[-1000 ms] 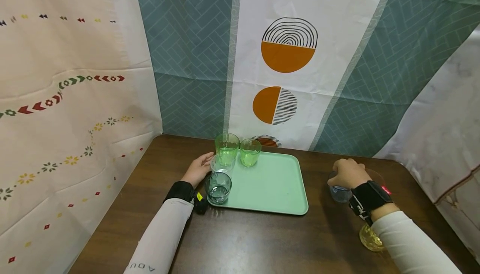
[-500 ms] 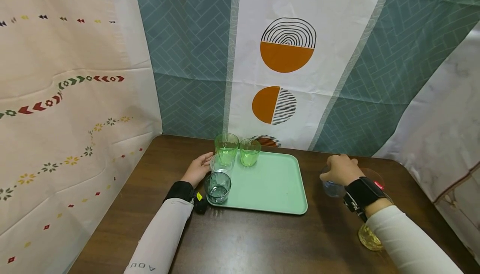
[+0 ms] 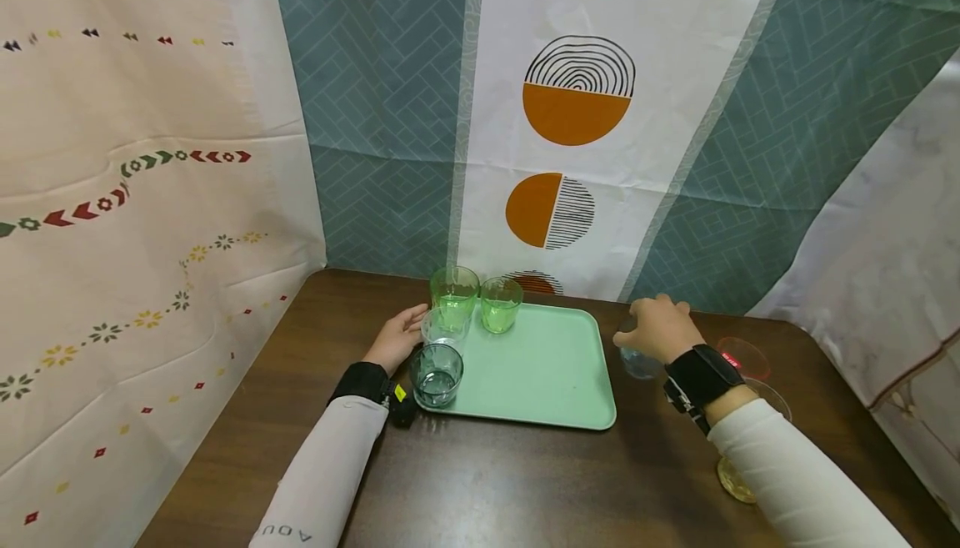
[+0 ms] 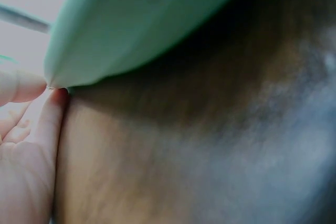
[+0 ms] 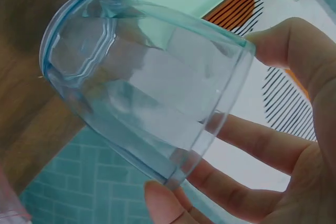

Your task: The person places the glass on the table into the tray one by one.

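In the head view my right hand [image 3: 658, 329] holds a clear bluish drinking glass [image 3: 640, 362] off the right side of the mint-green tray [image 3: 551, 364]. The right wrist view shows thumb and fingers around the rim of this bluish glass [image 5: 142, 87]. My left hand [image 3: 399, 339] is at the tray's left edge; up close, thumb and finger pinch the tray rim [image 4: 105, 40]. Along the tray's left side stand a larger green glass [image 3: 453, 291], a smaller green glass [image 3: 500, 306], a clear glass [image 3: 442, 333] and a grey-blue glass [image 3: 437, 377].
Behind my right forearm are a clear glass with a reddish rim [image 3: 744, 356] and a yellow glass [image 3: 735, 481], partly hidden. The brown table [image 3: 510, 490] ends at a patterned cloth [image 3: 570, 198] at the back and another cloth [image 3: 150, 298] on the left.
My right hand has moved left with the bluish glass, closer to the tray. The left hand and the glasses on the tray have stayed in place.
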`<state>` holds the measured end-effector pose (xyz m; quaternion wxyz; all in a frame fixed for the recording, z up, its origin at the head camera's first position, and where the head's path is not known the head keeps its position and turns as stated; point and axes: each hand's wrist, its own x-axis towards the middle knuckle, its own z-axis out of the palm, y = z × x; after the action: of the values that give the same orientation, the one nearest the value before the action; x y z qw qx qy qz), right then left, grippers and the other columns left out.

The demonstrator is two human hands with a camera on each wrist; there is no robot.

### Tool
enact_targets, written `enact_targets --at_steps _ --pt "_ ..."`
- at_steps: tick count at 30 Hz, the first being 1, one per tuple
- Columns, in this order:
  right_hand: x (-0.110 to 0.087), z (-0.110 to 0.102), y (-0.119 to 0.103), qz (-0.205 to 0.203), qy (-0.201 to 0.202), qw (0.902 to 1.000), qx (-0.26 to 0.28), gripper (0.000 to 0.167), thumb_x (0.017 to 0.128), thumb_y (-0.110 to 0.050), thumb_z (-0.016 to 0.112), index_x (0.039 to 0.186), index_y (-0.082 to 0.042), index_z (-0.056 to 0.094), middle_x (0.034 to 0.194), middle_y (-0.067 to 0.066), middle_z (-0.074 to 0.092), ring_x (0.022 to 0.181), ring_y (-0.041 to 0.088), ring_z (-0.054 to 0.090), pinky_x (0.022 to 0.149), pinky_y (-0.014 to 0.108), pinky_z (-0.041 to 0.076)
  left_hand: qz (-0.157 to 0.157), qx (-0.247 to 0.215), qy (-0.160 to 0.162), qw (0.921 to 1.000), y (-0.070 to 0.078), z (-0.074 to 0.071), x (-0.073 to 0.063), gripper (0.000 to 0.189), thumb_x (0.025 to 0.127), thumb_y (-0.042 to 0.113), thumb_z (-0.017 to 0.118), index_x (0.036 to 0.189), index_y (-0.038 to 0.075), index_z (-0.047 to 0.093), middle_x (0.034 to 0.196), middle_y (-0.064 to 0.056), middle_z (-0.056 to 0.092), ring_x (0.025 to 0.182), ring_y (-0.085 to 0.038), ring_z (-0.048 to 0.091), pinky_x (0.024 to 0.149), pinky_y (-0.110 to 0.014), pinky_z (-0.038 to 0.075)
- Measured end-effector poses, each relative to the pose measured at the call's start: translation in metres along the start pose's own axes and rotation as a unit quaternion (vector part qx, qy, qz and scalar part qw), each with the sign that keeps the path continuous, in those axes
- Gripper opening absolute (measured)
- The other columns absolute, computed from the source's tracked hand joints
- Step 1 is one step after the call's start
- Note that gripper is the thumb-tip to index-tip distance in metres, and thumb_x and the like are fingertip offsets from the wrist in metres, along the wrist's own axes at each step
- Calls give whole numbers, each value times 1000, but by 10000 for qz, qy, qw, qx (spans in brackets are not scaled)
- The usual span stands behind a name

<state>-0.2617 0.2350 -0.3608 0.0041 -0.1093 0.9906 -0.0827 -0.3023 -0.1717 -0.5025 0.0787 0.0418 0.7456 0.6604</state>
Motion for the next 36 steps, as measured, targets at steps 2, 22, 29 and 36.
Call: enact_targets --at_steps 2,22,29,36 --pt "3 -1 -6 -17 61 10000 -50 51 88 -30 72 116 12 68 111 28 66 104 47 53 87 62 38 -7 3 -25 10000 9 1 -7 56 106 6 50 158 -3 29 157 -27 36 148 -38 31 117 -50 36" --pt "32 -7 -51 -97 281 9995 78 52 89 -31 70 120 10 69 116 29 67 110 47 54 94 64 40 -62 43 16 10000 -1 1 -1 56 106 5 51 158 0 30 158 -23 38 148 -35 33 117 -48 36" --pt "41 -5 -64 -203 380 9990 86 50 89 -31 70 118 10 70 112 27 69 108 45 55 95 67 41 -33 -26 -24 10000 -2 1 1 57 106 4 51 158 -1 29 158 -24 37 147 -35 34 117 -48 36" --pt "47 -3 -79 -221 297 9991 183 46 90 -31 70 114 8 71 106 24 69 104 43 55 91 61 42 -50 -2 5 10000 0 0 2 57 106 4 50 158 0 29 158 -24 37 148 -35 33 117 -47 36"
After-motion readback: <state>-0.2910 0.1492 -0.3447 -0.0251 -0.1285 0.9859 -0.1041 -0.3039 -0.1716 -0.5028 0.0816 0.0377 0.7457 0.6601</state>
